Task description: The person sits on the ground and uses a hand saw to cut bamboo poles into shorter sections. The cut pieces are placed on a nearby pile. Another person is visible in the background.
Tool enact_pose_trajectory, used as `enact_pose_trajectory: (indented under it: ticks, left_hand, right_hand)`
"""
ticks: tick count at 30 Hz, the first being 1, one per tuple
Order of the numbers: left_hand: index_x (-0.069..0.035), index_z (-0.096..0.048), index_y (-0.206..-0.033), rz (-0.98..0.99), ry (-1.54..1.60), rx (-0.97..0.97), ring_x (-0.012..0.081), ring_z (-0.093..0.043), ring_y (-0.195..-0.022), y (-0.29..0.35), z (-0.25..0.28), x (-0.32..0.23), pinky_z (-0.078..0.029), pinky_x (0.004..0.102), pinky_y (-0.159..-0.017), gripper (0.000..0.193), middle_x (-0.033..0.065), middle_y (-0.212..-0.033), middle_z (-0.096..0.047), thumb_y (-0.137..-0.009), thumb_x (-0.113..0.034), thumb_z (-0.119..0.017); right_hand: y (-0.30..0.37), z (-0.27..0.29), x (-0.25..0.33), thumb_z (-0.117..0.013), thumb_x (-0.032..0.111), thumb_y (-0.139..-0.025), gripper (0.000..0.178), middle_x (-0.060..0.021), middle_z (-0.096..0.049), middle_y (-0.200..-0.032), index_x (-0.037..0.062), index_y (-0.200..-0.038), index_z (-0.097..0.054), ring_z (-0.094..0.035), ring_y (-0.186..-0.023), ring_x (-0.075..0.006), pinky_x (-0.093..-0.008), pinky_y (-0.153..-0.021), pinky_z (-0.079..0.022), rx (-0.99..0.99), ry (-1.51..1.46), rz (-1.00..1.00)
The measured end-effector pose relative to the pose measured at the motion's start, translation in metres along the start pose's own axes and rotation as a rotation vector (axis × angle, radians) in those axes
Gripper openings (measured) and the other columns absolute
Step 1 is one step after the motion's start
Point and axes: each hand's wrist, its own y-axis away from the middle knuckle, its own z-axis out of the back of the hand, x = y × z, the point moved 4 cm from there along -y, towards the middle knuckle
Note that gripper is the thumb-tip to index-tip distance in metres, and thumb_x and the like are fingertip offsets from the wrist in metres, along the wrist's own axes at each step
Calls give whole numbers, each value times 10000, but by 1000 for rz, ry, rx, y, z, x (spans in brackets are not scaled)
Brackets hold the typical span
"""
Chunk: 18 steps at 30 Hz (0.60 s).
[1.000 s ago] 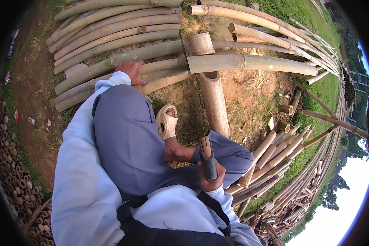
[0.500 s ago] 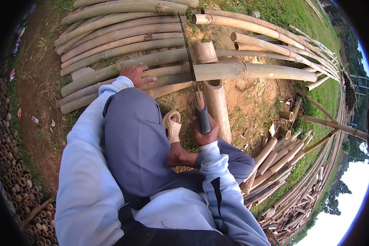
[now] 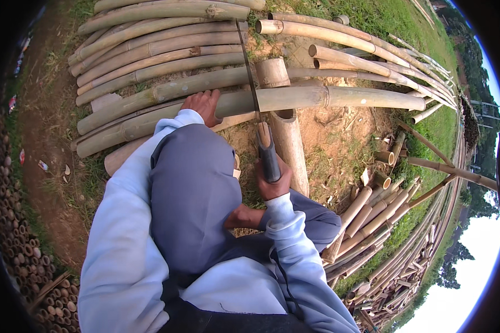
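Person crouched, seen from above; grey-trousered knee (image 3: 191, 194) fills centre, pale blue sleeves either side.

Right hand (image 3: 272, 180): fist fully closed round the dark handle (image 3: 268, 158) of a saw. Thin blade (image 3: 249, 72) runs up and away from the handle, standing on edge across the bamboo pole (image 3: 339, 97). Blade meets the pole roughly mid-length, just right of the left hand.

Left hand (image 3: 204, 105): palm down, fingers spread flat on the same pole, pressing on it, not wrapped round. Sits just left of the blade.

Pole lies crosswise, left to right, resting on a short thick bamboo log (image 3: 289, 139) set lengthwise under it. The log's hollow cut end shows right below the pole, beside the saw handle.

A foot in a light sandal (image 3: 236, 166) is partly hidden behind the knee, on bare dirt.

Beyond: row of long bamboo poles (image 3: 161, 39) stacked side by side on the ground. Right side: short cut offcuts (image 3: 380, 180) scattered, more poles fanning toward the grass. Far left edge: pile of cut bamboo ends (image 3: 16, 244).
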Motion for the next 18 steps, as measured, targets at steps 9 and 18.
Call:
enact_pose_trajectory:
  ticks: [9,18]
  left_hand:
    - [-49,-516,-1213,-3,29,19,420,-652,-1083,2,-2,8,-523,516,-927,685,228,-1145,-655,-708,-399,-820]
    - [-67,-519,-1245,-6,2,62,427,-647,-1094,-4,-1,-3,-513,528,-940,718,223,-1156,-657,-708,-430,-825]
  right_hand:
    - [171,92,39,-719,46,-831,228,-156,-703,-792,-10,-1052,-705,-740,-764,-252,-337,-704,-547,119,229,-181]
    - [16,12,-7,-733,68,-827,161,-162,-645,-714,-4,-951,-660,-665,-643,-229,-341,-627,-502,80,33,-78]
